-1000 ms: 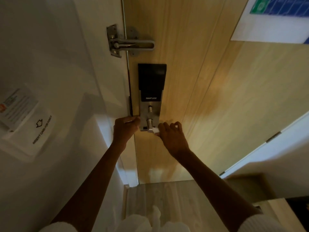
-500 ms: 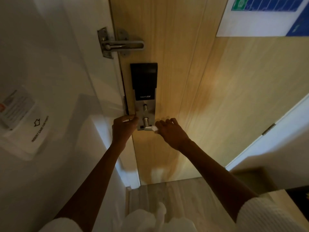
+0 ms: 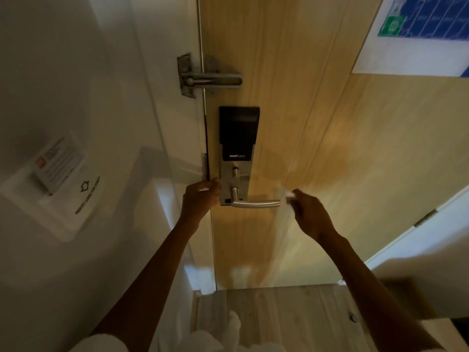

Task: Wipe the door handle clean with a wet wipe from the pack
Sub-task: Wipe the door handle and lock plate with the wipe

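A silver lever door handle [image 3: 256,203] sticks out to the right from a smart lock plate [image 3: 236,174] on a pale wooden door [image 3: 317,148]. My right hand [image 3: 309,214] is just past the lever's free end, fingers closed on a small white wet wipe [image 3: 288,194] that shows blurred at my fingertips. My left hand [image 3: 201,198] rests at the door's edge beside the lock plate, fingers curled against it; whether it holds anything is hidden. No wipe pack is in view.
A metal swing-bar door guard [image 3: 208,78] sits above the lock. A card-slot switch with a leaflet [image 3: 55,184] is on the white wall at left. A blue evacuation plan [image 3: 416,34] hangs upper right. Another door's edge with a hinge [image 3: 425,218] is at right.
My right hand with the wipe has slid rightward off the handle, from near its base to beyond its tip, leaving the whole lever uncovered. My left hand has stayed at the door edge.
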`<state>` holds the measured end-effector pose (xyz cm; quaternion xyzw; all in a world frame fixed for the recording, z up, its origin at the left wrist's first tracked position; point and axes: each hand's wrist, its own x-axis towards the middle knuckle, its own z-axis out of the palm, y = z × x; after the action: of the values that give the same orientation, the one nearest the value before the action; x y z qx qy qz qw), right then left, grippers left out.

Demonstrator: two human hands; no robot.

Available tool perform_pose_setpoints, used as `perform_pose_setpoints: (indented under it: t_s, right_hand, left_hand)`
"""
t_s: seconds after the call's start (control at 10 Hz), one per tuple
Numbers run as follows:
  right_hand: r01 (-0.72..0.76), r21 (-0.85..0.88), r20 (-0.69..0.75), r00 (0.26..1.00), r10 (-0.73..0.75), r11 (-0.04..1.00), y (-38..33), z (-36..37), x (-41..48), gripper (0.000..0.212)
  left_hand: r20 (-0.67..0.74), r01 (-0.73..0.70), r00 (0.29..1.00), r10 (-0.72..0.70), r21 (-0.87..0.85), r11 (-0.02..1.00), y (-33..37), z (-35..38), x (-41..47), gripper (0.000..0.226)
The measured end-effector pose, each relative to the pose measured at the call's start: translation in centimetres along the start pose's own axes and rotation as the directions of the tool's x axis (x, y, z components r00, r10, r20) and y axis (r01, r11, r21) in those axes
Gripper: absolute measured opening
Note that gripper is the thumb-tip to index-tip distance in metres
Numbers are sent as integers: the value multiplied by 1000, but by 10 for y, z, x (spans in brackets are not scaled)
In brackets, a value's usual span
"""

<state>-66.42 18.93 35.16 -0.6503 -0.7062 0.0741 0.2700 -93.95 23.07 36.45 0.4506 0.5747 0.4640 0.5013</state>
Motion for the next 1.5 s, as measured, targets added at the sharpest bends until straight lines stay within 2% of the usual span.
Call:
perform_pose_setpoints:
  t_s: [0.1, 0.2, 0.3, 0.4, 0.5, 0.6, 0.7, 0.8, 0.9, 1.0, 1.1, 1.2, 1.3, 1.4, 1.5]
  right_hand:
    - [-130, 251, -294, 934, 203, 959, -36, 11, 4, 29]
    - [-163, 107, -88, 981, 172, 981, -96, 43, 6, 33]
    - [-118, -61, -26, 993, 117, 991, -129, 70, 2, 39]
    - [-174, 52, -129, 975, 179, 983, -121, 71, 1, 39]
    - [-89, 123, -232, 966, 115, 988, -113, 65, -2, 18]
    - [-53, 99, -256, 964, 77, 994, -107, 66, 0, 15]
    - [-70, 239, -240, 962, 128, 968, -108, 65, 3, 20]
    - [-47, 307, -295, 945, 142, 950, -115, 63, 8, 25]
    - [-19, 255, -249, 965, 85, 967, -117, 66, 12, 18]
    - [56, 115, -175, 984, -35, 992, -102, 70, 8, 20]
    - [148, 11, -154, 977, -144, 989, -94, 73, -4, 29]
    - [170, -102, -128, 975, -182, 980, -98, 75, -19, 41]
    - [144, -227, -51, 986, -160, 963, -112, 77, -22, 53]
    - [75, -264, 6, 997, -76, 962, -124, 82, -13, 57]
    - [52, -222, 37, 998, -45, 974, -125, 84, -11, 61]
  left_hand:
    - [64, 19, 998, -15, -66, 998, 5, -3, 0, 30]
    - [91, 49, 995, -39, -116, 992, 8, -6, -6, 27]
    - [89, 92, 993, -80, -143, 986, 9, -8, -7, 19]
    - [113, 70, 992, -53, -154, 986, 11, -6, -6, 17]
    - [98, 57, 994, -40, -172, 983, 12, -5, -6, 13]
    - [119, 86, 991, -65, -186, 979, 10, -8, -5, 13]
    - [108, 103, 990, -88, -140, 985, 9, -9, -2, 27]
    - [115, 112, 989, -96, -144, 983, 8, -9, -1, 25]
    - [124, 110, 988, -92, -144, 983, 8, -10, -1, 14]
    - [122, 85, 990, -71, -114, 990, 5, -10, 0, 15]
    - [118, 76, 991, -69, -61, 995, 3, -14, 2, 32]
    - [129, 79, 989, -75, -19, 997, 4, -16, 2, 40]
    - [127, 107, 987, -104, -22, 994, 6, -16, 3, 40]
    - [191, 205, 964, -186, -81, 975, 10, -15, 6, 35]
    - [161, 199, 969, -186, -69, 977, 11, -15, 4, 40]
